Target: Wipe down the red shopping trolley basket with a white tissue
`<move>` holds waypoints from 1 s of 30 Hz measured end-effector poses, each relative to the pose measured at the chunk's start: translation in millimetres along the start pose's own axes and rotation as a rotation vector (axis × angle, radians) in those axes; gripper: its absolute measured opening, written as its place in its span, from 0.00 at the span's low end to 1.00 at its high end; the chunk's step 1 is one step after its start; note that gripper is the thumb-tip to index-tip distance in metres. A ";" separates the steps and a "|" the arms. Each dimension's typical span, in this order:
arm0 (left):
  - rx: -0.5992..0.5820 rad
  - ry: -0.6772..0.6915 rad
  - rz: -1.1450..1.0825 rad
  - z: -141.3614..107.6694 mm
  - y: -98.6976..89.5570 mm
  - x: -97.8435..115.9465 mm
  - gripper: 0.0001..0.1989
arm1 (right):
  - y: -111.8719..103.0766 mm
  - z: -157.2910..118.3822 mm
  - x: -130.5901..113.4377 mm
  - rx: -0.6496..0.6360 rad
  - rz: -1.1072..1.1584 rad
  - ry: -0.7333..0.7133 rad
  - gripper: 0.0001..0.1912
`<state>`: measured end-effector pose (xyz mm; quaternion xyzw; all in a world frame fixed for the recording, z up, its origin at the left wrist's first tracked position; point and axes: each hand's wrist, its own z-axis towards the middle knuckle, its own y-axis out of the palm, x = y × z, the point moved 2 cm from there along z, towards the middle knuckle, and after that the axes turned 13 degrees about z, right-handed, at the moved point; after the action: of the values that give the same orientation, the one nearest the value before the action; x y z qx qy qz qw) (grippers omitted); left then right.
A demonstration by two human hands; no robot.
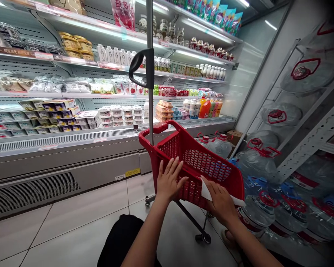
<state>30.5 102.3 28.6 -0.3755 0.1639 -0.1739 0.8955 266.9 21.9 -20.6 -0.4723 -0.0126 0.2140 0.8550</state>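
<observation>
right fingers touch white cloth on red, slotted basket

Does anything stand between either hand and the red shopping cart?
Yes, at the right hand: a white cloth lies between it and the near rim of the red shopping cart. Nothing visible blocks the left hand.

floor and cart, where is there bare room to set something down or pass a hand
Bare: the floor between cooler and black-clad knee, and the visible inside of the cart. Crowded: right of the cart, where bottles stand close, and the cooler's packed shelves.
</observation>
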 end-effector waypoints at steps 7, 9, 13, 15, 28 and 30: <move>0.070 -0.083 0.002 3.1 -7.6 -8.4 0.28 | -5.5 -29.5 34.4 0.078 -0.013 0.054 0.33; 0.080 -0.078 -0.006 4.0 -8.8 -0.1 0.28 | -2.7 -24.2 34.4 0.129 -0.021 0.088 0.32; 0.093 -0.045 -0.021 4.2 -12.4 16.1 0.29 | 13.2 12.9 9.2 0.162 -0.001 0.077 0.32; 0.094 -0.011 -0.016 2.4 -15.8 20.7 0.31 | 25.7 37.9 -11.9 0.160 0.032 0.030 0.34; 0.067 0.016 0.010 28.4 -38.4 -18.6 0.34 | 9.9 32.8 -10.3 0.078 0.124 0.006 0.35; 0.062 0.012 0.000 33.7 -38.6 -19.5 0.34 | 7.0 26.0 -0.3 0.071 0.121 0.020 0.34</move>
<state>20.2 106.1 82.2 -0.3464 0.1639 -0.1813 0.9057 258.3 45.9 -11.8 -0.4438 0.0320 0.2607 0.8568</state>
